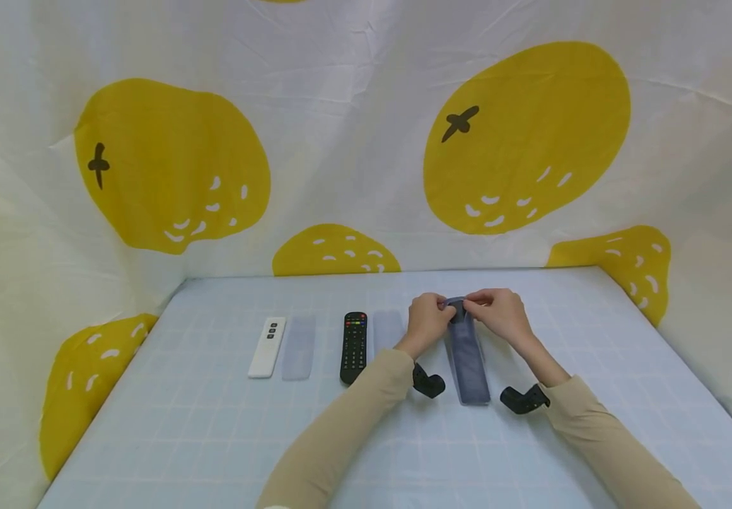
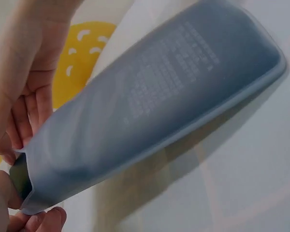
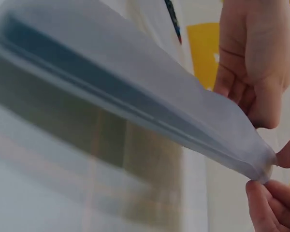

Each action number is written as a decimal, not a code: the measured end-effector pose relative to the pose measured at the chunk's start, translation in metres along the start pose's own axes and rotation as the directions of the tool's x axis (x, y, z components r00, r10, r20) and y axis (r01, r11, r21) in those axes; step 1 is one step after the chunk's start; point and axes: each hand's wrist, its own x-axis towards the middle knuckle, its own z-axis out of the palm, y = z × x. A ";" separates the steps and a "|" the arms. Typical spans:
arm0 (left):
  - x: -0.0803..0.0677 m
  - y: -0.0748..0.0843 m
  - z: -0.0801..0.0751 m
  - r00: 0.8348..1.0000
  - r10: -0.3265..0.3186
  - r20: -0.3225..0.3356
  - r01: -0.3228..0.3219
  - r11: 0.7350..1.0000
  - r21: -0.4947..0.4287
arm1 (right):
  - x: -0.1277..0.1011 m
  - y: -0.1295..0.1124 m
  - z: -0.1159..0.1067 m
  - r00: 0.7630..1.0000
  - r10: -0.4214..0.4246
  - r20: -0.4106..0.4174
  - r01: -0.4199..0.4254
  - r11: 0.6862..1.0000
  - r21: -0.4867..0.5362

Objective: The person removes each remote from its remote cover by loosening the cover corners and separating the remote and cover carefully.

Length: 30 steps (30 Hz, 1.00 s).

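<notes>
A long dark remote in a translucent grey silicone cover [image 1: 469, 360] lies lengthwise on the table. Both hands pinch the cover's far, open end, which is lifted a little. My left hand [image 1: 445, 311] grips the left side of that rim, and my right hand [image 1: 471, 305] grips the right side. The left wrist view shows the cover [image 2: 159, 96] from below, with small printed text showing through it and my fingertips [image 2: 43, 220] at its rim. In the right wrist view the cover [image 3: 135, 96] tapers to the edge pinched by my right fingertips [image 3: 266, 195].
Left of the hands lie a white remote [image 1: 267, 346], an empty translucent cover [image 1: 298, 346], a black remote [image 1: 354, 346] and a second empty cover [image 1: 387, 331]. The pale blue checked tablecloth [image 1: 213, 438] is walled on three sides by a lemon-print cloth [image 1: 168, 162].
</notes>
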 end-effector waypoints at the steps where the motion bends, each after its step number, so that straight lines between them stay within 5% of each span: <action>1: 0.000 0.000 0.000 1.000 0.007 0.000 -0.007 1.000 0.001 | 0.000 -0.002 -0.001 1.000 0.000 -0.012 0.000 1.000 -0.003; 13: -0.002 0.011 -0.011 0.989 0.118 -0.091 -0.123 0.991 -0.056 | 0.000 -0.017 -0.016 0.991 -0.034 -0.131 0.045 0.996 0.080; 19: -0.008 0.019 -0.021 0.984 0.153 -0.090 -0.152 0.988 0.027 | 0.000 -0.021 -0.018 0.988 -0.049 -0.147 0.061 0.995 0.078; 30: -0.008 0.016 -0.023 0.961 0.192 -0.197 -0.192 0.981 0.020 | -0.004 -0.023 -0.011 0.938 -0.219 -0.268 0.221 0.975 -0.024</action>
